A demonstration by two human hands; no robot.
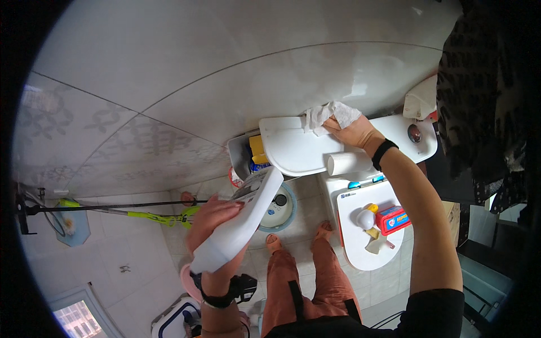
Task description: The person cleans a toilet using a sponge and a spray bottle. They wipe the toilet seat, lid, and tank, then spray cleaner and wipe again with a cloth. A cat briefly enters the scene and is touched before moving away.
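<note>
My left hand (215, 217) grips a white plastic bottle (236, 230) around its body, tilted in the air. Printing shows on the bottle's far side. My right hand (348, 131) presses a crumpled white tissue or cloth (334, 114) onto the back edge of a white rounded shelf (296, 150), against the tiled wall. Just in front of that hand lies a white roll (346, 164), partly behind my forearm. Farther right on the shelf sits a small round dark red item (414, 133).
Below the shelf, a white lid (359, 255) holds a white bulb-shaped item (365, 219) and a red box (393, 220). A grey bin (239, 156) stands left of the shelf. A round basin (289, 217) is on the floor. Dark patterned fabric (473, 105) hangs at right.
</note>
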